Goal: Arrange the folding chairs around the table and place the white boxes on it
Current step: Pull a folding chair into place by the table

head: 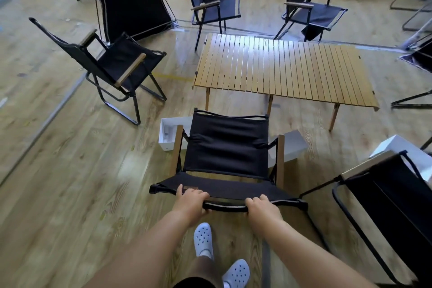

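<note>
Both hands curl round the top rail of a black canvas folding chair [226, 152] with wooden armrests, left hand [191, 201] and right hand [264, 210] set apart on the rail. At 12 o'clock from it stands the low slatted wooden bench [280, 70], with a strip of glossy plank floor [58, 170] between. White boxes crowd the floor: an open white box [167, 133] at 10 o'clock, a closed white box [292, 145] at 2 o'clock, a third white box [402, 149] at 3 o'clock, behind a near black chair [392, 206].
</note>
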